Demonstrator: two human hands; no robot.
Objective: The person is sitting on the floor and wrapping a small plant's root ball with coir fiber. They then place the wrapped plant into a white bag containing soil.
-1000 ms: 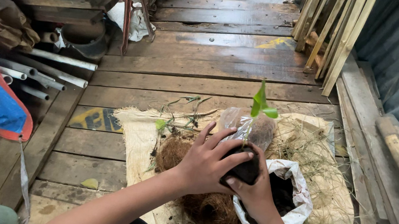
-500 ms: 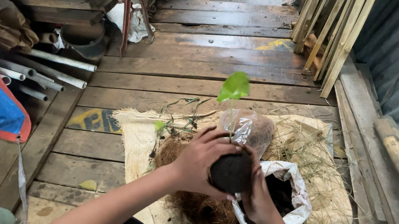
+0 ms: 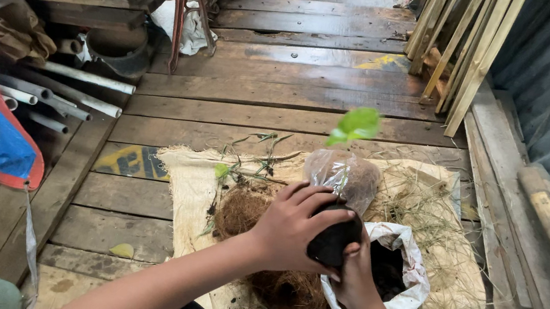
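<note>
Potting step in hand: left hand (image 3: 293, 226) and right hand (image 3: 353, 275) both gripped the black seedling pot (image 3: 333, 239) above the white soil bag (image 3: 409, 276); judged next move needs a steady, upright set-down.

Worn wooden plank floor (image 3: 284, 94), boards running crosswise. Directly on it: burlap sack (image 3: 187, 185) spread flat, grey pipes (image 3: 69, 98) at left, yellow leaf (image 3: 122, 250), leaning timber slats (image 3: 461, 51) at right.

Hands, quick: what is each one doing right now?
Left hand: closed over the top of the dark soil ball of a seedling.
Right hand: cupped under the same soil ball.
</note>
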